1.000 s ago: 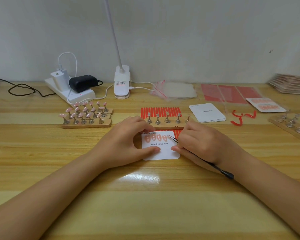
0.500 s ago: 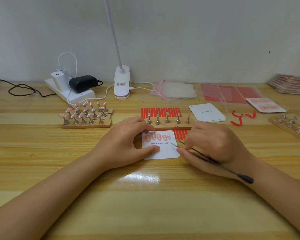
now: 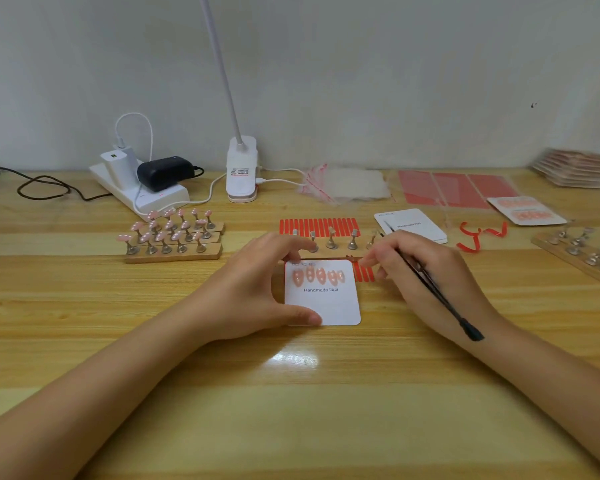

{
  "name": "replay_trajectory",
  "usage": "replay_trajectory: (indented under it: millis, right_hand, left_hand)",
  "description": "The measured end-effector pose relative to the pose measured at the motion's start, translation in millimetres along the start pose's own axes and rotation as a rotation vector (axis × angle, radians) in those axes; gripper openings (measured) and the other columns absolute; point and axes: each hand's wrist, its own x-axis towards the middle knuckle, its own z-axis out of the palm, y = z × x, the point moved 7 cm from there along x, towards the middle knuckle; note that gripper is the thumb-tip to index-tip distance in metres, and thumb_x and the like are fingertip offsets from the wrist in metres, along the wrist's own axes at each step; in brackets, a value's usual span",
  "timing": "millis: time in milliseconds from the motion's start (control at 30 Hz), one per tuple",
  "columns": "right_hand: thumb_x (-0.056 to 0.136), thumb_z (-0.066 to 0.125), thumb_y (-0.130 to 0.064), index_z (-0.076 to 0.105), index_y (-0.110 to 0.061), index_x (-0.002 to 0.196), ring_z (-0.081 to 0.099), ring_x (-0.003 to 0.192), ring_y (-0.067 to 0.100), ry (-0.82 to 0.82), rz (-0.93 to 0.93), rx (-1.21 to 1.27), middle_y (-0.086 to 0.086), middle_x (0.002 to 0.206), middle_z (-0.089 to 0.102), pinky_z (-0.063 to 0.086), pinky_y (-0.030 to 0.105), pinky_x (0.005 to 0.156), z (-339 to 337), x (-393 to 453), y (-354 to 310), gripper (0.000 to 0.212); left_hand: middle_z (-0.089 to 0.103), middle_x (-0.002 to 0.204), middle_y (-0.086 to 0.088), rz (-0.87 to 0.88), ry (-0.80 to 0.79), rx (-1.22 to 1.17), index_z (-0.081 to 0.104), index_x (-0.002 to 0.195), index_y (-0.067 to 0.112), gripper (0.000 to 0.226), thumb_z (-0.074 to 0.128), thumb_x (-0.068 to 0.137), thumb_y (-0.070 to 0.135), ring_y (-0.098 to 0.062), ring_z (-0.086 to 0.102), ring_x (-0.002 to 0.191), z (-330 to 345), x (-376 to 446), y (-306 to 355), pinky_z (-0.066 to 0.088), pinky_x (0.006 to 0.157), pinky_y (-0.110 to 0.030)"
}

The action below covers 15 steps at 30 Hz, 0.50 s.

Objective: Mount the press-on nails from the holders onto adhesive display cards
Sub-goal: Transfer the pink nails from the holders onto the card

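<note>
While our left hand [image 3: 253,289] pinches the card [image 3: 323,296] mid-tabletop with five nails [image 3: 317,274] stuck on, our right hand [image 3: 426,271] grips tweezers [image 3: 430,282]. Behind the card one holder [image 3: 333,242] stands bare; the full holders [image 3: 174,235] toward the left edge are still to do.

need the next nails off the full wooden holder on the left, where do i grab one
Take a pink nail by its two side edges, coming from above and in front. Each sits tilted atop a thin metal stand, packed close to its neighbours, so tweezers fit better than fingers.

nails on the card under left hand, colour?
Pale pink nails, head view.
</note>
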Motion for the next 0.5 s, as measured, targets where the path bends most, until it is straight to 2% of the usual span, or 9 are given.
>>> replay_trajectory:
  millis: [67,133,200,267,367,433,500]
  right_hand:
    - [0.09,0.055,-0.029,0.062,-0.024,0.081,0.061,0.072,0.008,0.026,0.062,0.048,0.001,0.082,0.068,0.048,0.02,0.065,-2,2,3,0.013]
    - [0.086,0.061,-0.021,0.058,-0.022,0.081,0.063,0.078,0.008,0.041,0.135,0.136,0.003,0.088,0.068,0.049,0.016,0.066,-4,5,8,0.006]
    - [0.084,0.064,-0.014,0.055,-0.017,0.08,0.062,0.071,0.007,0.016,0.186,0.219,0.002,0.081,0.068,0.045,0.011,0.06,-3,7,10,0.011]
    - [0.085,0.063,-0.011,0.052,-0.015,0.079,0.054,0.054,0.005,-0.047,0.228,0.292,-0.005,0.062,0.059,0.041,0.013,0.051,0,8,11,0.013]
    - [0.087,0.06,-0.006,0.048,-0.012,0.078,0.051,0.046,0.006,-0.09,0.265,0.404,-0.008,0.053,0.053,0.043,0.018,0.045,0,7,13,0.016]
    - [0.087,0.06,-0.005,0.048,-0.011,0.078,0.057,0.048,0.008,-0.082,0.264,0.436,-0.006,0.054,0.056,0.047,0.018,0.048,-2,6,12,0.016]
    - [0.086,0.06,-0.006,0.047,-0.01,0.078,0.064,0.052,0.011,-0.074,0.268,0.462,-0.002,0.062,0.059,0.051,0.019,0.052,-1,4,10,0.015]
  left_hand:
    - [0.035,0.113,0.032,0.051,0.013,-0.028,0.035,0.113,0.056,0.07,0.08,0.061,0.042,0.017,0.034,0.11,0,-1,7,0.039,0.081,-0.008]
    - [0.03,0.118,0.032,0.107,0.006,-0.058,0.034,0.115,0.056,0.074,0.082,0.064,0.031,0.019,0.036,0.108,2,-1,14,0.039,0.08,-0.003]
    - [0.026,0.121,0.034,0.146,-0.017,-0.081,0.032,0.117,0.059,0.079,0.082,0.067,0.024,0.012,0.043,0.106,6,-1,22,0.045,0.081,-0.01]
    - [0.028,0.122,0.035,0.16,-0.041,-0.116,0.031,0.12,0.061,0.083,0.081,0.069,0.018,0.002,0.047,0.107,9,0,26,0.051,0.081,-0.023]
    - [0.039,0.123,0.026,0.156,-0.026,-0.248,0.034,0.124,0.055,0.084,0.077,0.072,0.007,-0.004,0.055,0.103,8,0,27,0.054,0.079,-0.029]
    - [0.049,0.119,0.012,0.095,0.076,-0.455,0.04,0.125,0.044,0.078,0.074,0.071,-0.002,-0.007,0.062,0.087,0,0,22,0.057,0.074,-0.03]
    - [0.062,0.11,0.005,-0.017,0.198,-0.687,0.049,0.121,0.035,0.068,0.073,0.068,0.001,-0.008,0.066,0.084,-6,-1,10,0.057,0.071,-0.026]
